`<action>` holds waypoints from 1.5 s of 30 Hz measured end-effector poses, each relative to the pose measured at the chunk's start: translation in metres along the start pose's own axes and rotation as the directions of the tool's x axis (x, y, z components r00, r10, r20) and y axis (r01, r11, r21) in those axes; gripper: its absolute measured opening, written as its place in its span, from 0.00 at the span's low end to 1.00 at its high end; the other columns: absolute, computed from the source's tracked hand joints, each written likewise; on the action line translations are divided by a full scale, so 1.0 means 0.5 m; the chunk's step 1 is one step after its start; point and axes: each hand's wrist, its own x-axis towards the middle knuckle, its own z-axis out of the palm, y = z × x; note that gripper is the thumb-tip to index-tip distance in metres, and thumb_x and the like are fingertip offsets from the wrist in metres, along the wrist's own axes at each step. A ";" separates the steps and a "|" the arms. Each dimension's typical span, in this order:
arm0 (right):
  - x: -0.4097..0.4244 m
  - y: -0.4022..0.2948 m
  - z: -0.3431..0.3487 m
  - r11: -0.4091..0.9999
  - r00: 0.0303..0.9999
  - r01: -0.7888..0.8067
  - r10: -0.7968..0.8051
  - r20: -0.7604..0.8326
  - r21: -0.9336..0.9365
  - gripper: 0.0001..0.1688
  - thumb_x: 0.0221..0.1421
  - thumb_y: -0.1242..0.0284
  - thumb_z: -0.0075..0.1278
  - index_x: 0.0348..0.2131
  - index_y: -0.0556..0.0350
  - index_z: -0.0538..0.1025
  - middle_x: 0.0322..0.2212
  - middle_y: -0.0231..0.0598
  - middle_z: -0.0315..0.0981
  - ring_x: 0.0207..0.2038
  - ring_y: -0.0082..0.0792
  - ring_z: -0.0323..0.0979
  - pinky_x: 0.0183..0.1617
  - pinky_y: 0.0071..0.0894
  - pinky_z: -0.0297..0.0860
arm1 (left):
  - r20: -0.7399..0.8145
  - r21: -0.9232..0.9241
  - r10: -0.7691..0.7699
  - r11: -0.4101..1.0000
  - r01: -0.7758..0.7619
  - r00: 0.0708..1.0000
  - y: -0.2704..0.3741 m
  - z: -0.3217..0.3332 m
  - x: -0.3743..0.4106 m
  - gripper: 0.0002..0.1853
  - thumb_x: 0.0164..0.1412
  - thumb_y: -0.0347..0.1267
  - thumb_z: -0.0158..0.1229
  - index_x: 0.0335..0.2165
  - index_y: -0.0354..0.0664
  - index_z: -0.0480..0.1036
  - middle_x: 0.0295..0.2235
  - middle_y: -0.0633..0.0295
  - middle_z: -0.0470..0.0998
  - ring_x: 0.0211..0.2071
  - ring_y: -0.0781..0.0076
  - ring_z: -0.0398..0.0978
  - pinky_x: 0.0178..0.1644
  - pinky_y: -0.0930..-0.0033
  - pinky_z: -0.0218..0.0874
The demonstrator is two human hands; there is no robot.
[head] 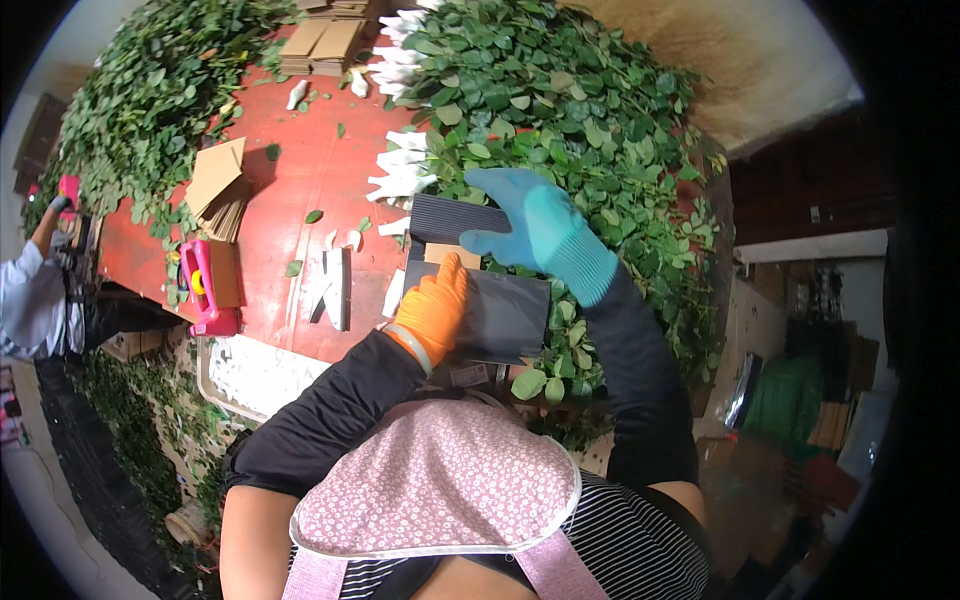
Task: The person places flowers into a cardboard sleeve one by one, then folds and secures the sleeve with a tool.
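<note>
My left hand (pixel 433 309), in an orange glove, rests on a smooth black sheet (pixel 506 311), its index finger reaching onto a brown cardboard piece (pixel 452 256). Whether its fingers grip the sheet is hidden. Farther up, my right hand (pixel 534 217) wears a blue-green knit-cuffed glove. Its thumb and fingers are spread at the right end of a ribbed black sheet (pixel 459 213), with nothing visible held between them. Left of the ribbed sheet lie flower heads in white netting (pixel 401 184); leafy stems (pixel 570 165) spread to the right.
Scissors (pixel 330 291) and a pink tape dispenser (pixel 206 289) lie on the red table (pixel 300 202). Cardboard stacks (pixel 217 191) stand beyond. A leafy pile (pixel 157 97) fills the far left. A white tray (pixel 259 375) sits at the near edge. Another person (pixel 41 292) stands far left.
</note>
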 end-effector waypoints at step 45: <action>-0.147 -0.141 0.172 0.687 0.853 0.465 -0.176 0.492 -0.559 0.09 0.43 0.72 0.50 0.29 0.53 0.76 0.27 0.34 0.71 0.31 0.34 0.71 0.30 0.40 0.64 | -0.445 -0.872 -0.791 0.274 -0.407 0.420 -0.102 0.197 -0.057 0.12 0.56 0.18 0.45 0.38 0.34 0.69 0.41 0.54 0.72 0.38 0.62 0.71 0.43 0.66 0.62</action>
